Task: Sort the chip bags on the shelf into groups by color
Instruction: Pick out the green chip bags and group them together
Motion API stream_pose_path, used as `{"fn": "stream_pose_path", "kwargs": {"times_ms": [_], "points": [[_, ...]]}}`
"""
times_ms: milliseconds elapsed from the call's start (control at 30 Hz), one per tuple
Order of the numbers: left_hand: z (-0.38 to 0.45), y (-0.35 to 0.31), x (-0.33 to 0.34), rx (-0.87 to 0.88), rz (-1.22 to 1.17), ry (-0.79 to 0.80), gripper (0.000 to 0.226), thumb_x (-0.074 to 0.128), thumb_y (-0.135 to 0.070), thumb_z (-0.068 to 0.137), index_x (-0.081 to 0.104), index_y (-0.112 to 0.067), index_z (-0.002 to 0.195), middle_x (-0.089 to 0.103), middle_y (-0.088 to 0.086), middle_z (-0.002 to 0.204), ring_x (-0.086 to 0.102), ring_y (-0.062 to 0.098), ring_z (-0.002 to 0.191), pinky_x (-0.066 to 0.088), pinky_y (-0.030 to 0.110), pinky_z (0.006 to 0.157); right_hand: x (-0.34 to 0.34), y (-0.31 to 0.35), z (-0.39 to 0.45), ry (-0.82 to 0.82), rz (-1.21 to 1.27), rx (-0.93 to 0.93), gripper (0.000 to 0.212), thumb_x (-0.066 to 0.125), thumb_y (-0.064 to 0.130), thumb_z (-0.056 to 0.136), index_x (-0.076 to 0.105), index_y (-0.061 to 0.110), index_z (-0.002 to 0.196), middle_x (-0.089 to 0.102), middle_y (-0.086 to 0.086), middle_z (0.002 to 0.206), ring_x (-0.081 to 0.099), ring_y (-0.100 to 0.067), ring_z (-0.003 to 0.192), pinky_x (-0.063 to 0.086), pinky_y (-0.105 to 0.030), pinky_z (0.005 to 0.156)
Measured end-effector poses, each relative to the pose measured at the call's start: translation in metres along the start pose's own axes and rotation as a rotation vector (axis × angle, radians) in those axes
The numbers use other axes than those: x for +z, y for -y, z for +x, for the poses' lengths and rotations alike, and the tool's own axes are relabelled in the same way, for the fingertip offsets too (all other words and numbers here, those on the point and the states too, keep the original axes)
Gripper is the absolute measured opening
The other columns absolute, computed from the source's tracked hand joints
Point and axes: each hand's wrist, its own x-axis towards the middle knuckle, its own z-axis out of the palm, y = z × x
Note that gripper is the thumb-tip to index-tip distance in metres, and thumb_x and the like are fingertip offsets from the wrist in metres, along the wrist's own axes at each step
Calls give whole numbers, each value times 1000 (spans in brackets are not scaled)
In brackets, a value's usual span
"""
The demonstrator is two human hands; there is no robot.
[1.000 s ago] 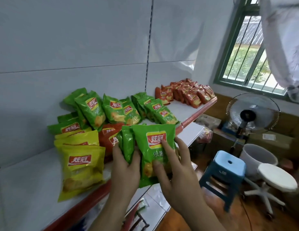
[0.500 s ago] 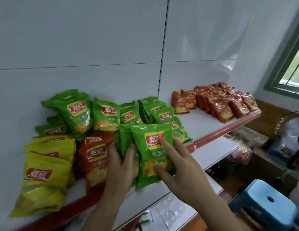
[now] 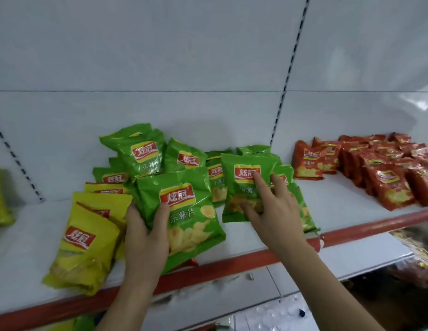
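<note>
Chip bags lie on a white shelf (image 3: 339, 206) with a red front edge. My left hand (image 3: 146, 237) grips a green bag (image 3: 184, 211) by its left side, thumb across the front, low over the shelf's front. A red-orange corner (image 3: 190, 262) peeks out under it. My right hand (image 3: 272, 211) presses another green bag (image 3: 241, 187) with straight spread fingers against the green group (image 3: 141, 151) at the back. Yellow bags (image 3: 88, 235) lie left of my left hand. Red bags (image 3: 375, 173) fill the right end.
One more yellow bag (image 3: 0, 199) shows at the far left edge. A white back panel with a slotted upright (image 3: 288, 75) stands behind the shelf. A lower white shelf (image 3: 351, 254) juts out below, with bags on the floor at the right.
The two green bags held together have come apart. My right hand has carried one rightward to the green group; my left hand keeps the other, now covering the red-orange bag. The view swung left.
</note>
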Motion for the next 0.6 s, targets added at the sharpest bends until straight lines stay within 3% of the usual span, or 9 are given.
{"fn": "stream_pose_path", "kwargs": {"times_ms": [133, 267, 433, 600], "points": [[10, 5, 3, -13, -3, 22, 30, 63, -32, 103, 57, -34, 132, 69, -20, 117, 64, -8, 102, 51, 25, 82, 33, 11, 31, 77, -166, -85, 82, 71, 48, 95, 32, 27, 164, 39, -18, 162, 51, -40, 140, 42, -58, 113], [12, 7, 10, 8, 19, 109, 24, 63, -29, 101, 58, -38, 122, 69, -32, 108, 64, -12, 97, 46, 2, 69, 61, 12, 47, 117, -300, -84, 84, 65, 53, 96, 24, 30, 166, 39, -13, 164, 48, -36, 143, 29, -60, 124], [18, 11, 16, -11, 4, 130, 28, 64, -28, 100, 57, -38, 126, 68, -34, 110, 64, -13, 100, 48, 2, 72, 84, -3, 53, 143, -393, -132, 82, 65, 58, 93, 38, 23, 162, 54, -15, 149, 41, -39, 146, 18, -67, 126], [22, 9, 29, -4, -5, 80, 39, 63, -38, 94, 58, -34, 132, 69, -33, 113, 65, -12, 102, 51, 5, 73, 89, -4, 68, 222, -409, -180, 79, 46, 62, 96, 30, 27, 165, 48, -17, 157, 23, -43, 158, 7, -66, 128]]}}
